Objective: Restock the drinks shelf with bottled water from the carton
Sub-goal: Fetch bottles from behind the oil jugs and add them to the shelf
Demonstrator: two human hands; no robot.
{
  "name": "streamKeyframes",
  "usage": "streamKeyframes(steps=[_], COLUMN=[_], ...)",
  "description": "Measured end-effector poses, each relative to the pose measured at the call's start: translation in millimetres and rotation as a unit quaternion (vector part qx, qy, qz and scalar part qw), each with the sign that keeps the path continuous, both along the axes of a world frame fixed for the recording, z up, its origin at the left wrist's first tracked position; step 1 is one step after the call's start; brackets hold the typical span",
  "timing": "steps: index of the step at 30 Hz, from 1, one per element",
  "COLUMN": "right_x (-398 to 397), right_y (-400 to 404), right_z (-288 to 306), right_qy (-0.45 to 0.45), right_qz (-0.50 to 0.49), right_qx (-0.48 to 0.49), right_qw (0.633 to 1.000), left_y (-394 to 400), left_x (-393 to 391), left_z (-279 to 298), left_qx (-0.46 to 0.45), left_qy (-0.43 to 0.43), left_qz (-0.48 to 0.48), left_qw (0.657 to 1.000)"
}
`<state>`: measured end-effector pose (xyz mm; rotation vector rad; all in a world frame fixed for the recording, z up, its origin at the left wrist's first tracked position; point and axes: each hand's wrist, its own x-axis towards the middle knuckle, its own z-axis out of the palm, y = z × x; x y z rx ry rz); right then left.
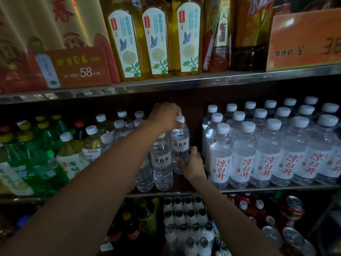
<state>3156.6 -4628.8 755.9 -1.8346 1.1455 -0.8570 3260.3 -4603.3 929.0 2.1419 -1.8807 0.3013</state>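
On the middle shelf (258, 189) I hold a clear water bottle (180, 145) with a white cap and black lettering. My left hand (166, 116) grips it from above, around the cap and neck. My right hand (191, 164) holds its lower body from the right, fingers curled around it. The bottle stands just right of another same-label bottle (162, 163) in the front row. More small water bottles (120, 126) fill the shelf behind and to the left. The carton is not in view.
Larger water bottles with red lettering (267, 154) fill the shelf's right side; a dark gap lies between them and my bottle. Green and yellow drink bottles (36, 154) stand at left. Yellow tea bottles (156, 39) sit above, cans and dark-capped bottles (186, 218) below.
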Motion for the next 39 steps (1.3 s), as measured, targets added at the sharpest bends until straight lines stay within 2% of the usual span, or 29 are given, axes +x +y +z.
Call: streamKeyframes(steps=[7,10,13,15,20,25,33,39], right_x=[-10,-19,-33,-46,-77,-106,-163,-222], right_y=[6,19,36,50,97,160,274,351], right_z=[8,18,31,39,61,79,74,60], right_qy=[0.077,0.091,0.118,0.137,0.161,0.174,0.253,0.298], right_qz=[0.026,0.022,0.022,0.017,0.003,-0.017,-0.056,-0.08], right_qx=[-0.012,-0.043,-0.075,-0.094,-0.132,-0.153,-0.169,-0.154], right_qw=[0.997,0.995,0.99,0.986,0.978,0.973,0.951,0.939], left_y=[14,23,38,54,112,186,312,370], left_x=[-4,-9,-14,-17,-26,-39,-74,-122], left_z=[1,1,5,7,8,-6,-44,-75], left_qx=[0.027,0.043,-0.001,-0.033,-0.052,-0.011,0.045,0.078], left_qy=[-0.087,-0.044,0.0,-0.003,-0.035,-0.046,-0.018,-0.016], left_qz=[0.012,0.01,0.016,0.013,-0.011,-0.011,-0.029,-0.059], left_qw=[0.996,0.998,1.0,0.999,0.998,0.999,0.998,0.995])
